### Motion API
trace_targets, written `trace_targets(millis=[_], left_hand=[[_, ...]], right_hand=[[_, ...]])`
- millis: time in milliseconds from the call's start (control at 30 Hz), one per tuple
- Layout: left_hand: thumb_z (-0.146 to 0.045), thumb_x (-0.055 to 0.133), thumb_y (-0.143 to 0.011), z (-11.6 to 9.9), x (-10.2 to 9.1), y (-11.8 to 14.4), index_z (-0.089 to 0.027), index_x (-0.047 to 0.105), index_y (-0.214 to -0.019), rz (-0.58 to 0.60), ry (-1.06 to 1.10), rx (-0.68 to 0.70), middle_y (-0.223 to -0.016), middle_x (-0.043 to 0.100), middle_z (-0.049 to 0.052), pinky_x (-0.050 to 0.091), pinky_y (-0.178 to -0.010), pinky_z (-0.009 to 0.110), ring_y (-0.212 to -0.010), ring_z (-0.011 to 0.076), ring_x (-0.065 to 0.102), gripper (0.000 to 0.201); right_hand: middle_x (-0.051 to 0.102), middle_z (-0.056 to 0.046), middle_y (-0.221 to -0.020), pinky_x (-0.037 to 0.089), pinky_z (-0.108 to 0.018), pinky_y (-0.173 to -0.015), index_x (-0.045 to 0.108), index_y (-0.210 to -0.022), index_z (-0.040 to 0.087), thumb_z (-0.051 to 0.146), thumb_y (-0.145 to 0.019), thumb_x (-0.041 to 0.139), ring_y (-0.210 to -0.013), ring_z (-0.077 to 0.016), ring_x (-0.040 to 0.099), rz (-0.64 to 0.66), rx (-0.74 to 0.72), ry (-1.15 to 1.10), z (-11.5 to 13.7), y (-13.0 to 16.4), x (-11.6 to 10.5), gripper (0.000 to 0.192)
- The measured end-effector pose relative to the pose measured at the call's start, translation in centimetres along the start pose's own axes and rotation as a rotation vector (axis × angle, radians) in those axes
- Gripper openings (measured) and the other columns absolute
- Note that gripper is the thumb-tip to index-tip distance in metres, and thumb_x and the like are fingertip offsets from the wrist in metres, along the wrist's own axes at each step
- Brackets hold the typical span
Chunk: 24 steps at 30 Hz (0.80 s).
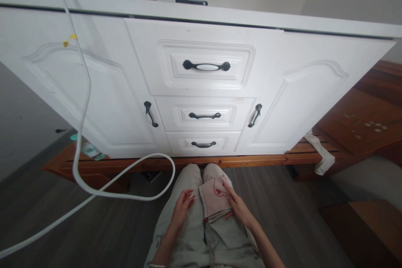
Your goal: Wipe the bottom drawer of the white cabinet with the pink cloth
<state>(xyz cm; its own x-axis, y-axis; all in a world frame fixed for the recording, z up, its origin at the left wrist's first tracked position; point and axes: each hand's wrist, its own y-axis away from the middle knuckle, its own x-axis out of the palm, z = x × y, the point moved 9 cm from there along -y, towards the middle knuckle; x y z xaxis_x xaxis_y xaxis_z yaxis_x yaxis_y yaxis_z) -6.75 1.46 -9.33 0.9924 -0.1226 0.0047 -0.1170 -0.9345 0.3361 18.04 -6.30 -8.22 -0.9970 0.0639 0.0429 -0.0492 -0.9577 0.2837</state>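
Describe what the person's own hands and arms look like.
The left hand and right hand are gloveless. Both forearms are bare, but a thin pale band, perhaps bracelet or cuff, crosses the left one at the picture's bottom edge.

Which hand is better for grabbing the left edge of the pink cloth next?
Probably the left hand: it is close beside that edge of the pink cloth and seems free. The right hand is already holding the cloth's right side.
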Motion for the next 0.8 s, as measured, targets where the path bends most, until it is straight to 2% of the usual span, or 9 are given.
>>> trace_targets(millis=[33,100,167,267,367,500,600,700,800], left_hand=[[-0.064,0.072,-0.064,0.5,0.0,0.0,-0.021,0.069,-0.093,0.004,0.007,-0.019,-0.086,0.074,0.007,0.058,-0.079,0.040,-0.082,0.0251,0.070,0.052],[-0.064,0.074,-0.061,1.4,-0.1,-0.1,-0.021,0.069,-0.092,0.012,0.037,-0.063,-0.084,0.073,0.006,0.058,-0.076,0.037,-0.078,0.0226,0.069,0.054],[-0.063,0.076,-0.058,1.8,-0.3,-0.5,-0.019,0.068,-0.093,0.011,0.061,-0.072,-0.082,0.071,0.004,0.058,-0.070,0.035,-0.070,0.0190,0.066,0.057],[-0.062,0.076,-0.057,1.9,-0.6,-1.3,-0.017,0.067,-0.095,-0.001,0.092,-0.042,-0.080,0.069,0.002,0.056,-0.061,0.031,-0.060,0.0147,0.062,0.059],[-0.062,0.073,-0.061,1.6,-1.1,-2.1,-0.016,0.066,-0.097,-0.016,0.084,0.009,-0.081,0.069,0.002,0.055,-0.057,0.031,-0.057,0.0142,0.061,0.059],[-0.061,0.068,-0.068,1.2,-1.5,-2.9,-0.016,0.067,-0.096,-0.028,0.008,0.086,-0.079,0.069,0.001,0.053,-0.054,0.030,-0.053,0.0138,0.060,0.052],[-0.059,0.066,-0.072,1.1,-1.4,-3.1,-0.017,0.067,-0.094,-0.024,-0.054,0.136,-0.075,0.068,0.001,0.051,-0.052,0.028,-0.049,0.0132,0.058,0.048],[-0.056,0.063,-0.076,1.1,-1.2,-2.9,-0.017,0.067,-0.093,-0.015,-0.104,0.163,-0.074,0.068,0.001,0.050,-0.053,0.029,-0.050,0.0136,0.058,0.044],[-0.052,0.058,-0.080,1.0,-0.9,-2.6,-0.016,0.068,-0.094,-0.004,-0.159,0.190,-0.074,0.067,0.001,0.049,-0.053,0.028,-0.051,0.0146,0.058,0.039]], right_hand=[[0.046,-0.012,-0.155,0.063,-0.045,-0.065,0.060,-0.138,0.025,0.050,-0.084,0.062,-0.099,-0.0301,0.070,0.028,0.030,-0.029,-0.3,0.3,-0.1,0.059],[0.062,-0.013,-0.138,0.062,-0.044,-0.069,0.074,-0.116,0.019,0.052,-0.081,0.065,-0.098,-0.0290,0.069,0.101,0.084,-0.061,-0.5,0.7,0.2,0.049],[0.068,-0.013,-0.126,0.061,-0.046,-0.079,0.078,-0.103,0.018,0.050,-0.080,0.068,-0.102,-0.0288,0.069,0.159,0.129,-0.096,-0.4,0.8,0.9,0.041],[0.069,-0.011,-0.125,0.058,-0.051,-0.088,0.078,-0.102,0.019,0.042,-0.075,0.071,-0.106,-0.0289,0.068,0.186,0.168,-0.163,-0.2,0.4,1.8,0.036],[0.066,-0.011,-0.132,0.057,-0.054,-0.088,0.076,-0.111,0.021,0.035,-0.073,0.070,-0.108,-0.0303,0.068,0.178,0.180,-0.209,-0.3,-0.3,2.3,0.041],[0.059,-0.012,-0.143,0.055,-0.055,-0.091,0.075,-0.117,0.022,0.031,-0.071,0.067,-0.121,-0.0346,0.062,0.073,0.133,-0.169,-0.9,-1.4,1.8,0.048],[0.059,-0.010,-0.144,0.055,-0.053,-0.093,0.074,-0.119,0.023,0.038,-0.075,0.068,-0.130,-0.0356,0.056,-0.045,0.070,-0.164,-1.2,-1.9,1.4,0.047],[0.061,-0.010,-0.141,0.059,-0.050,-0.086,0.072,-0.122,0.022,0.043,-0.075,0.071,-0.122,-0.0357,0.061,-0.164,0.064,-0.204,-1.8,-2.2,1.3,0.051],[0.063,-0.012,-0.138,0.060,-0.048,-0.082,0.075,-0.115,0.018,0.032,-0.067,0.076,-0.113,-0.0346,0.065,-0.223,0.066,-0.284,-2.3,-2.9,1.3,0.050]])
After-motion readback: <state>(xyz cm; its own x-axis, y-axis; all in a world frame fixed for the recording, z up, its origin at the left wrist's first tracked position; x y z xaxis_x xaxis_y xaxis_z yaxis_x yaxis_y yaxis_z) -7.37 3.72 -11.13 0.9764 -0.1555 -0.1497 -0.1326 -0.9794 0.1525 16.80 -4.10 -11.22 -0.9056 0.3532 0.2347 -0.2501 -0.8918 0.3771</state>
